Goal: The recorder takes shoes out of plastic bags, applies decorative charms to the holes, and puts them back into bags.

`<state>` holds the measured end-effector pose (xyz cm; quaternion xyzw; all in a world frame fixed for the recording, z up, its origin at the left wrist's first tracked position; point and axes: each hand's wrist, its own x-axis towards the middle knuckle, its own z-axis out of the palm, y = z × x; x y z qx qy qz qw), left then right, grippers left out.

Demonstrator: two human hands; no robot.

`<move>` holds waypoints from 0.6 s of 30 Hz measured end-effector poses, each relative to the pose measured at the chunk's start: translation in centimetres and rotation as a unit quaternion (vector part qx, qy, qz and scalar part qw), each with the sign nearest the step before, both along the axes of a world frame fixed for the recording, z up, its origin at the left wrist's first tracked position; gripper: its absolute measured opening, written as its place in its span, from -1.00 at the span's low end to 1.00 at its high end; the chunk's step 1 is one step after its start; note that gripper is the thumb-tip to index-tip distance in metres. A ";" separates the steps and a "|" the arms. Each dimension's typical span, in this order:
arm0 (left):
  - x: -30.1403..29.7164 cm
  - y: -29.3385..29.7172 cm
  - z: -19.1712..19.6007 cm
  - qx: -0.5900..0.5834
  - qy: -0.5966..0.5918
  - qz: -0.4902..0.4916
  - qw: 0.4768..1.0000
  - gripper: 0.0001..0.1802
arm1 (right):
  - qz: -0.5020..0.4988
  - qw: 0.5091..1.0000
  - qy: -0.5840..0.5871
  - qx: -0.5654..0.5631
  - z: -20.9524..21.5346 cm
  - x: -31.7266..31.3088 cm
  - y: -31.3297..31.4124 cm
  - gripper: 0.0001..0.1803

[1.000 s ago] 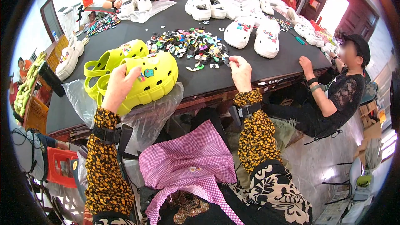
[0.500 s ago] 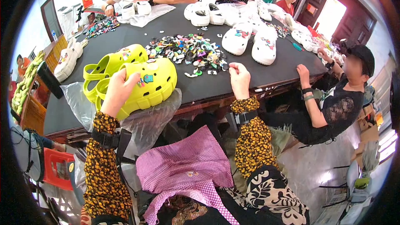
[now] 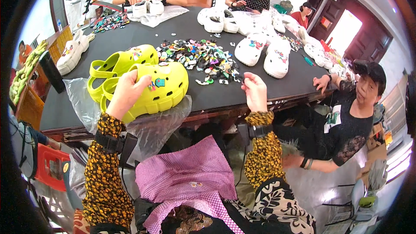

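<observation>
My left hand (image 3: 129,93) grips the nearer of two lime-green clogs (image 3: 169,97), its thumb lying on top of the upper. Colourful shoe charms sit in that clog's holes beside my thumb. The other lime-green clog (image 3: 123,58) stands just behind it, also with charms on its toe. Both rest by a clear plastic bag (image 3: 162,121) at the table's front edge. To the right, my right hand (image 3: 255,92) is closed in a pinch above the edge, near a heap of loose charms (image 3: 203,56). Whatever its fingertips hold is too small to make out.
White clogs (image 3: 276,60) stand behind my right hand, with more along the table (image 3: 216,99) to the right. A single white clog (image 3: 73,54) is at the far left. Co-workers sit across the table, and a person in black (image 3: 346,117) sits close on my right.
My right hand has shifted slightly right and down in the picture, still pinched. My left hand keeps its hold on the clog. The person at right has lowered one arm and turned this way.
</observation>
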<state>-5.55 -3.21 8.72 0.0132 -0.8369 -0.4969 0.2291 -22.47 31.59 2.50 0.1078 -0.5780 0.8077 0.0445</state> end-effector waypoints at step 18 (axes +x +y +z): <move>-0.1 -0.2 0.3 -0.023 0.003 -0.010 1.000 -0.72 | 0.383 0.806 0.047 -0.450 5.2 11.9 -1.8 -0.56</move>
